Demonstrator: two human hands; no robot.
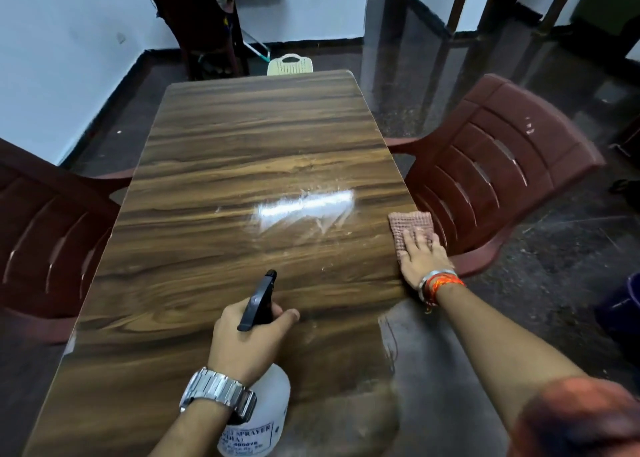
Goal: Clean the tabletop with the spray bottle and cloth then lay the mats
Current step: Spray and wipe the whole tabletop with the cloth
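one spray bottle (268, 401) gripped (left hand (247, 339)), nozzle (270, 275) pointing lengthwise along tabletop (242, 138)

**Brown grain, maroon chairs, pink cloth**

The table (242, 145) is warm brown with dark wood-grain streaks across it. The cloth (410, 224) is dusty pink in a small waffle check. The spray bottle (272, 394) is milky white with dark lettering and a black trigger head. The left chair (41, 221) and right chair (491, 166) are maroon, and the far chair (290, 64) is cream. The watch (218, 392) is silver and the wrist threads (445, 283) are orange and red. The floor (554, 249) is dark and speckled.
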